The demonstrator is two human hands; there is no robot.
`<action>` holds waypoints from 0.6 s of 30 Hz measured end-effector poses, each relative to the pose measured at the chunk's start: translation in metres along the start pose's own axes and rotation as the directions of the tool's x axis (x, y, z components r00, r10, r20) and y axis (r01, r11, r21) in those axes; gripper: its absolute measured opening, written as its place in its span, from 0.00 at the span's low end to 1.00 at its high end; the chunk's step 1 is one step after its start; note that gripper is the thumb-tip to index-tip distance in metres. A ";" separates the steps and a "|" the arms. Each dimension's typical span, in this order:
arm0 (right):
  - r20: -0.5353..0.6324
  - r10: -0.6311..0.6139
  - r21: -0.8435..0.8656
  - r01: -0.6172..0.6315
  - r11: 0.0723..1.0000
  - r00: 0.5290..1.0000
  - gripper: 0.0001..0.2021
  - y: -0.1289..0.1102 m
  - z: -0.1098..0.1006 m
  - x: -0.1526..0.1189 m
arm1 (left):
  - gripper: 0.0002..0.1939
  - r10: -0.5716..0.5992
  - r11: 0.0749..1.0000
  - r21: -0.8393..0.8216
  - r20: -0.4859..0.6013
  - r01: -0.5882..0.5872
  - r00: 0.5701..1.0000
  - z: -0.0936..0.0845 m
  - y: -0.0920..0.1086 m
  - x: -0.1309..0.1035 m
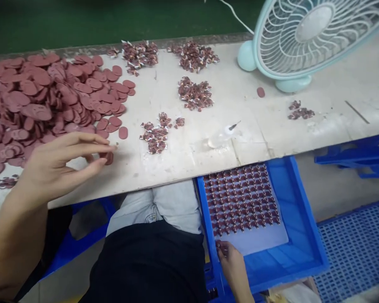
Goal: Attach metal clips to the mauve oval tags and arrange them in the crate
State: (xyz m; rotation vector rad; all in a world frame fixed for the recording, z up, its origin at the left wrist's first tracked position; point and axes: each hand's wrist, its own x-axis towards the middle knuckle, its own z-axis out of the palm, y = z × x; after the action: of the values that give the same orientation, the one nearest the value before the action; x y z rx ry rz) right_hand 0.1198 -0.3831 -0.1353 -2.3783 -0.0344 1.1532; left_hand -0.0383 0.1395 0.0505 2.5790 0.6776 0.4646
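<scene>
On the left, my left hand [66,162] is above the table's front part with thumb and fingers curved around a few small reddish oval pieces [108,157]. Beside it spreads a big heap of flat reddish oval pieces [34,92], some with small holes. Low on the right, my right hand [233,267] reaches into a blue tray [303,227]. Its fingertips pinch a small dark-red piece [219,244] at the near left corner of a white sheet [267,237]. Several rows of similar dark-red pieces [243,200] cover the rest of that sheet.
Clusters of small dark-red pieces [196,94] lie on the white table [255,122]. A clear bottle with a thin dark tip [221,136] lies near the front edge. A pale blue fan [316,38] stands at the back right. Blue plastic stools [360,155] are below.
</scene>
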 end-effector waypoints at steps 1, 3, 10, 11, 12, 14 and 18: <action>0.018 0.003 -0.004 -0.003 1.000 1.000 0.16 0.002 0.003 0.000 | 0.13 -0.038 0.996 -0.075 -0.002 0.037 0.999 0.000 0.004 -0.001; 0.058 0.014 -0.012 -0.013 1.000 0.998 0.15 0.006 0.007 0.001 | 0.15 -0.089 0.978 -0.189 -0.003 0.086 0.996 0.003 0.010 -0.002; 0.102 0.053 0.013 -0.055 0.998 0.993 0.16 0.003 0.014 0.004 | 0.18 -0.226 0.892 -0.416 -0.072 0.177 0.971 0.013 0.021 0.002; 0.104 0.052 0.024 -0.055 0.998 0.993 0.16 0.000 0.014 0.003 | 0.17 -0.236 0.882 -0.433 -0.071 0.184 0.969 0.013 0.022 0.002; 0.103 0.050 0.037 -0.054 0.998 0.993 0.16 -0.002 0.013 0.003 | 0.17 -0.247 0.872 -0.450 -0.068 0.191 0.967 0.013 0.022 0.002; 0.099 0.050 0.068 -0.057 0.996 0.994 0.16 -0.008 0.008 0.001 | 0.15 -0.268 0.854 -0.480 -0.077 0.200 0.960 0.010 0.019 -0.001; 0.034 0.075 0.130 -0.079 0.988 0.997 0.16 -0.032 -0.021 -0.003 | 0.15 -0.316 0.796 -0.563 -0.075 0.221 0.946 0.003 -0.001 -0.018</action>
State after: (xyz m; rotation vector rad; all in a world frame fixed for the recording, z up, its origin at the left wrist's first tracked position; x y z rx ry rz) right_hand 0.1395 -0.3641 -0.1082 -2.2649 0.1214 1.1880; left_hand -0.0528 0.1298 0.0438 1.8800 0.8149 0.6711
